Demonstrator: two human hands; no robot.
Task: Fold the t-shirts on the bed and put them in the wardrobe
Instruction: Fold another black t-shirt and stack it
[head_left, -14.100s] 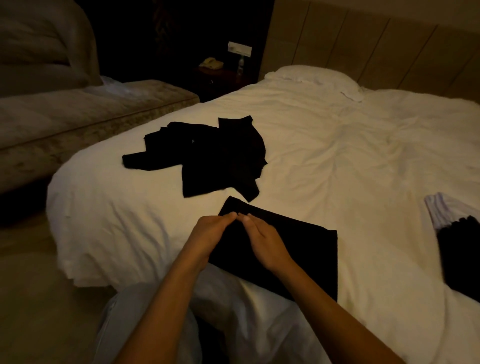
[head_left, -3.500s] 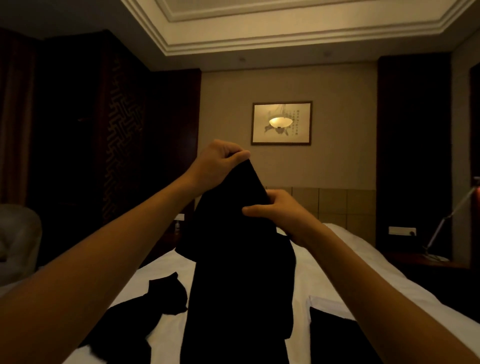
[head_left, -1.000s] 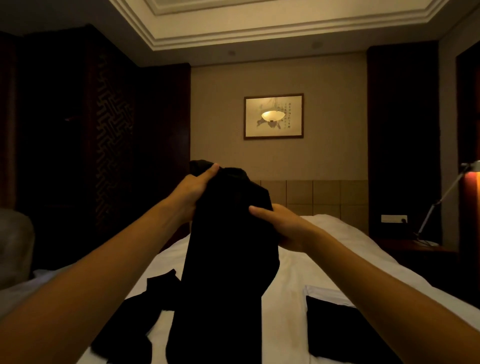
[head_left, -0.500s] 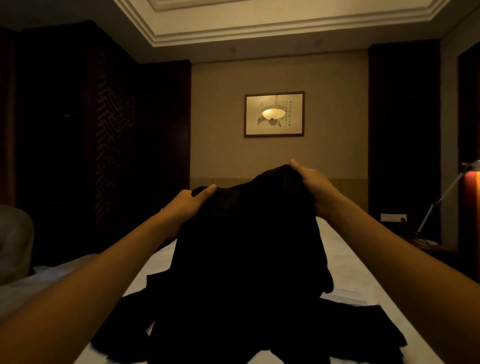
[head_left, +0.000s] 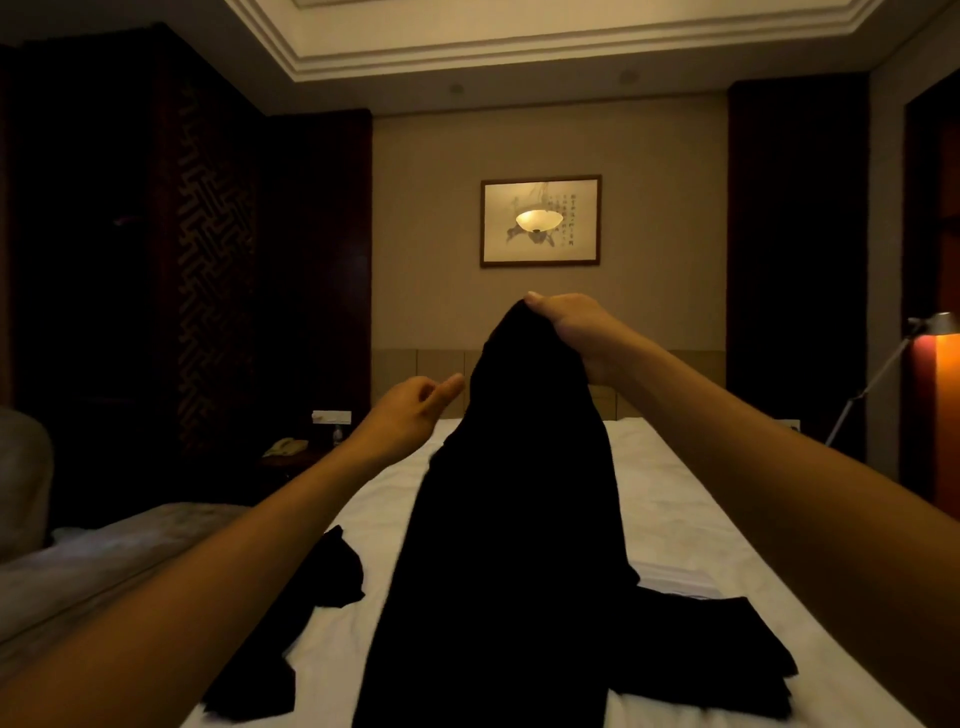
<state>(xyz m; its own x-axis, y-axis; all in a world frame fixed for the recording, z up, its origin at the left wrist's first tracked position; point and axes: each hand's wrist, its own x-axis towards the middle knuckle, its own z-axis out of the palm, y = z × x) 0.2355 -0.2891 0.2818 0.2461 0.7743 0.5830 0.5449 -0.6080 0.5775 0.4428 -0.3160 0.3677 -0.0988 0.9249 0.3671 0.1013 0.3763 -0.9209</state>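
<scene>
Black t-shirt (head_left: 514, 519) hangs above the bed (head_left: 675, 519) from the right hand (head_left: 571, 322), pinched single-handed.
Left hand (head_left: 410, 410), released beside it, grasps nothing; the limp cloth may twist or slip.

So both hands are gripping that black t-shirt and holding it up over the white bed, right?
Not quite. In the head view only the right hand grips the black t-shirt, pinching its top edge and holding it up over the white bed. The left hand is beside the shirt, fingers loosely curled, holding nothing.
</scene>
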